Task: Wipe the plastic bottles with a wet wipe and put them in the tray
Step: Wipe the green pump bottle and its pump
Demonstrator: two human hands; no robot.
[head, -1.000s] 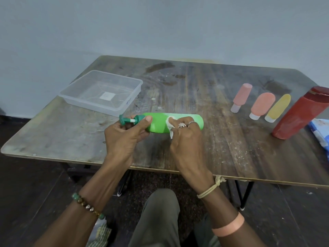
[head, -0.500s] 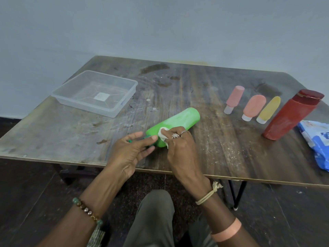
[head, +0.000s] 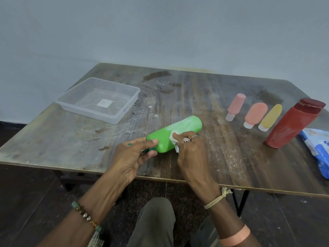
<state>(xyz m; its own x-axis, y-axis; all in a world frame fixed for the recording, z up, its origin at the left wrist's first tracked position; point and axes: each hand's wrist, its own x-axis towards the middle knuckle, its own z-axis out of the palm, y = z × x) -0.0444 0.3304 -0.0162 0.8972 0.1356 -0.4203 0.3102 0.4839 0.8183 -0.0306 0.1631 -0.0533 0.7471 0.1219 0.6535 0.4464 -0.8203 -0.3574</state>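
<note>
A green plastic bottle (head: 179,130) lies slanted on the wooden table (head: 204,157), base pointing far right, its dark green pump end hidden under my left hand (head: 131,155), which grips that end. My right hand (head: 191,148) presses a white wet wipe (head: 173,139) against the bottle's side. A clear plastic tray (head: 124,113) with nothing in it sits at the far left. At the right lie a pink bottle (head: 235,106), a salmon bottle (head: 255,114), a yellow bottle (head: 270,117) and a large red bottle (head: 293,124).
A blue and white wipe packet (head: 318,148) lies at the table's right edge, beside the red bottle. The table's front edge runs just below my hands. My knee (head: 156,220) shows under it, and a pale wall stands behind.
The green bottle has swung from lying sideways to slanting away to the right. My left hand shifted over its pump end, and my right hand keeps the wipe on the bottle.
</note>
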